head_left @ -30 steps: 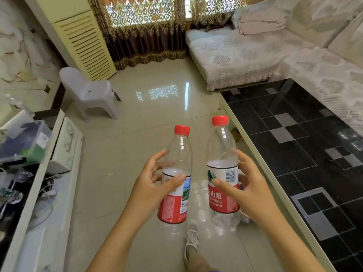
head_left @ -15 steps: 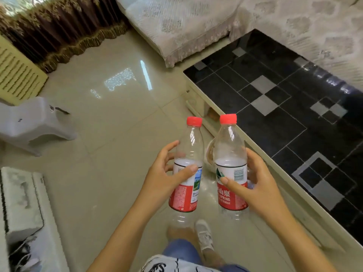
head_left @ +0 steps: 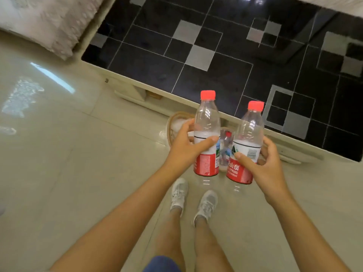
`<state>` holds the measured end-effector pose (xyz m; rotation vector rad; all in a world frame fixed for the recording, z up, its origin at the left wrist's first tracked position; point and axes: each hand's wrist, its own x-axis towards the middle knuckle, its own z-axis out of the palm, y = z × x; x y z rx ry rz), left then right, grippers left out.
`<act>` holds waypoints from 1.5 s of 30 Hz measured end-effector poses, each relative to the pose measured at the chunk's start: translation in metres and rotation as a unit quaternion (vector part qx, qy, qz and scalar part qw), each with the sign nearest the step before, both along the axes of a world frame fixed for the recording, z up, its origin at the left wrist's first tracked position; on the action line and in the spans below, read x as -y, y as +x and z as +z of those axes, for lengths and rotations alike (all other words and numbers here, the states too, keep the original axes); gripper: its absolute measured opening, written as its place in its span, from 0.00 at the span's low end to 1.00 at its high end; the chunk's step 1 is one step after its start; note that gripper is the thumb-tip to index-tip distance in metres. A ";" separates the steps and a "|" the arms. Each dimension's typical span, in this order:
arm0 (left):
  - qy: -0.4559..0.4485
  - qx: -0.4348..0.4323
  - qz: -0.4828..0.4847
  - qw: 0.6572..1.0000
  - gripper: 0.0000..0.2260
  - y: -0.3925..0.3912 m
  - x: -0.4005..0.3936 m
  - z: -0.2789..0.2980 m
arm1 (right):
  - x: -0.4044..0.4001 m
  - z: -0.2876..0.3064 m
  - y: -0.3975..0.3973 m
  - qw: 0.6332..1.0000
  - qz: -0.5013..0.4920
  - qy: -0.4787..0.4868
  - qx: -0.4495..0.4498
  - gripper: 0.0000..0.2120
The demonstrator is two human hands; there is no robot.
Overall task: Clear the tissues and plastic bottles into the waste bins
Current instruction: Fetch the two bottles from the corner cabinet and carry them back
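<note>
Currently, both your hands are loaded; notes run from the grips outward.

Left grip: your left hand [head_left: 187, 149] is wrapped around the label band of the left bottle [head_left: 206, 134], thumb across the front, fingers behind; bottle upright, red cap on.

Right grip: your right hand [head_left: 263, 165] clasps the right bottle [head_left: 246, 143] the same way, thumb on the label; this bottle leans slightly toward the left one.

Bottle state: both look empty and clear, so light, and likely to flex under a squeeze.

Position: both are held in the air over the floor, just in front of the low table [head_left: 216, 61], above your shoes [head_left: 193, 201].

Bins: a wicker basket [head_left: 171, 124] stands on the floor behind your left hand, with something pale inside, possibly tissue. A second bin sits behind the gap between the bottles, mostly hidden; a discarded bottle [head_left: 225, 148] shows in it.

Stage (judged): carry finished, release not yet done.

Risk 1: wrong bin. The left bottle hangs nearest the basket with the pale contents; dropped straight down, it may land there.

Risk 2: bounce-out. An empty bottle released from this height could strike a rim and roll under the table.

Risk 3: collision. Releasing both together over one narrow opening could knock one aside.

Suggestion: lower first, one at a time.
</note>
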<state>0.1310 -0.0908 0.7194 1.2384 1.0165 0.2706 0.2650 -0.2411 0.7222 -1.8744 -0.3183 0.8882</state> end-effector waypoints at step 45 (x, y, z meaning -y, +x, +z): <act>-0.051 -0.038 -0.213 0.975 0.44 0.149 0.032 -0.452 | 0.025 -0.445 0.105 0.988 -0.096 -0.110 -0.040 0.34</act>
